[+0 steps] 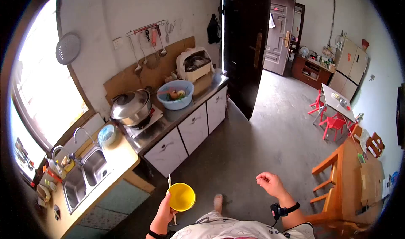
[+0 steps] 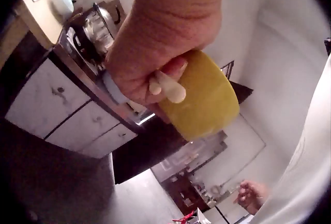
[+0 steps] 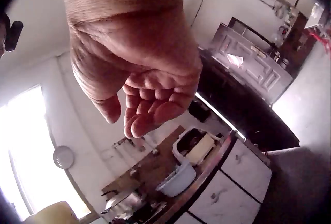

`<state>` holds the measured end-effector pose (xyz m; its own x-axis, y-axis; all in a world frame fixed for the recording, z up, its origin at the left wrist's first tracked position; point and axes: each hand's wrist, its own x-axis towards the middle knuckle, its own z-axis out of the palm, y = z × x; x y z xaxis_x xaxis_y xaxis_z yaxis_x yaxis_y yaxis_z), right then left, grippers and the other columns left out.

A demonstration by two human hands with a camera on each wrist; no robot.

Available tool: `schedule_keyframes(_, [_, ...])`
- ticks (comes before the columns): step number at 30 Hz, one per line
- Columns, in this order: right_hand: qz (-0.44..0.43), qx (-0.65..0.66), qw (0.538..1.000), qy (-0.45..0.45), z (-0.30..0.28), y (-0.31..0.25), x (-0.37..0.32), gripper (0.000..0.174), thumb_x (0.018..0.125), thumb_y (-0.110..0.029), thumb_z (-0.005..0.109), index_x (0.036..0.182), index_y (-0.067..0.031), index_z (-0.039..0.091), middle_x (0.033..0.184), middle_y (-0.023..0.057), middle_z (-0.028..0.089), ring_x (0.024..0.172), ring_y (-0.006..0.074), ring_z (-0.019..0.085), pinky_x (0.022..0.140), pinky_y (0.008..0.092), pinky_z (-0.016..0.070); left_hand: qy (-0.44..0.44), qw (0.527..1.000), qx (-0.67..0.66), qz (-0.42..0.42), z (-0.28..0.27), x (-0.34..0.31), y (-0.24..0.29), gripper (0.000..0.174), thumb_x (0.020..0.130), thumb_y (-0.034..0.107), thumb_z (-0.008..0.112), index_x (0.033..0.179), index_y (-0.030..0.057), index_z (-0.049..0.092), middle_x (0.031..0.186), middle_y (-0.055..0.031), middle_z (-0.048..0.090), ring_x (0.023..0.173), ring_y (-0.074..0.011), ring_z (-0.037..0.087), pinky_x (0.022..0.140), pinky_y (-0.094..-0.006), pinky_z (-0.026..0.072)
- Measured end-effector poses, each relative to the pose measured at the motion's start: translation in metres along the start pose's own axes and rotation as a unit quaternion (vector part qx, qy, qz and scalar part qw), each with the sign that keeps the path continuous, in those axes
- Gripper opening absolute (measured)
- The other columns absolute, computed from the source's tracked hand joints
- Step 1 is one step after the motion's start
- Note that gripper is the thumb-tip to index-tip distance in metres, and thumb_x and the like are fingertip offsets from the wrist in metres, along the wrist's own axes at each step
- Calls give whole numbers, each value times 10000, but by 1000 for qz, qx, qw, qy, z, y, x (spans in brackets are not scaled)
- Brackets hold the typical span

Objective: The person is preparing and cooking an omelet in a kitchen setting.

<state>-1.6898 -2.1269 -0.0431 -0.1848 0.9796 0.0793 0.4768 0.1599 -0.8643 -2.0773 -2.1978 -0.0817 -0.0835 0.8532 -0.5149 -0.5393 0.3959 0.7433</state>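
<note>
My left hand (image 1: pixel 165 208) grips a yellow bowl (image 1: pixel 182 196) by its side, in front of my body at the bottom of the head view. A pair of pale chopsticks (image 2: pixel 171 89) is held in the same hand, running along the bowl's outside; their ends point at the camera in the left wrist view. The bowl's inside looks plain yellow from above. My right hand (image 1: pixel 272 185) hangs in the air to the right, well apart from the bowl. Its fingers (image 3: pixel 150 118) are loosely curled, with nothing in them.
Ahead on the left, a counter carries a lidded steel pot (image 1: pixel 131 107), a blue basin (image 1: pixel 175 96) with food in it and a dish rack (image 1: pixel 195 66). A double sink (image 1: pixel 86 171) stands at far left. On the right is a wooden table (image 1: pixel 358 184).
</note>
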Motion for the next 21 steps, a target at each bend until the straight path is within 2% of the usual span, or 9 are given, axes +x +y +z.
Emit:
schedule_keyframes(4, [40, 34, 998, 41, -24, 27, 80, 151, 816, -139, 609, 895, -10, 604, 740, 27, 620, 663, 86, 563, 599, 226, 457, -36, 999, 9, 4, 43, 102, 28, 380, 923, 420, 356, 1001, 94, 534, 602, 15, 486, 417, -65, 334, 391, -203, 239])
schedule_keyframes(6, [43, 29, 997, 55, -50, 33, 114, 148, 816, -130, 607, 897, -6, 601, 738, 29, 619, 661, 88, 565, 593, 226, 457, -100, 994, 43, -1, 78, 149, 50, 386, 924, 421, 351, 985, 88, 535, 576, 25, 453, 410, -68, 321, 390, -204, 231])
schedule_keyframes(8, [74, 65, 990, 96, -68, 42, 144, 143, 819, -115, 597, 908, -2, 596, 745, 36, 618, 670, 91, 570, 594, 231, 462, -87, 994, 69, -10, 124, 186, 77, 418, 918, 450, 350, 976, 81, 538, 569, 31, 441, 407, -70, 304, 391, -208, 226])
schedule_keyframes(10, [89, 81, 988, 97, -87, 64, 175, 140, 826, -104, 581, 920, 0, 588, 751, 45, 615, 668, 95, 565, 595, 235, 462, -144, 984, 99, -19, 154, 231, 93, 468, 908, 497, 337, 971, 82, 545, 585, 34, 452, 413, -68, 296, 396, -210, 224])
schedule_keyframes(13, [128, 75, 978, 148, -110, 90, 228, 128, 838, -92, 551, 910, 13, 569, 731, 48, 602, 645, 98, 553, 586, 236, 454, -137, 984, 111, -31, 200, 286, 117, 516, 897, 536, 321, 967, 79, 550, 596, 35, 456, 423, -65, 292, 401, -211, 224])
schedule_keyframes(18, [111, 100, 981, 124, -144, 134, 349, 103, 852, -82, 521, 875, 9, 564, 697, 44, 578, 630, 96, 538, 600, 227, 452, -139, 986, 92, 5, 229, 391, 124, 551, 887, 561, 315, 997, 76, 552, 622, 40, 484, 446, -56, 334, 414, -204, 231])
schedule_keyframes(21, [91, 94, 988, 87, -165, 146, 451, 123, 853, -107, 532, 867, 10, 567, 701, 39, 583, 630, 95, 538, 592, 228, 448, -69, 994, 81, -8, 255, 415, 156, 557, 890, 555, 315, 1050, 74, 544, 664, 36, 513, 488, -64, 386, 440, -206, 264])
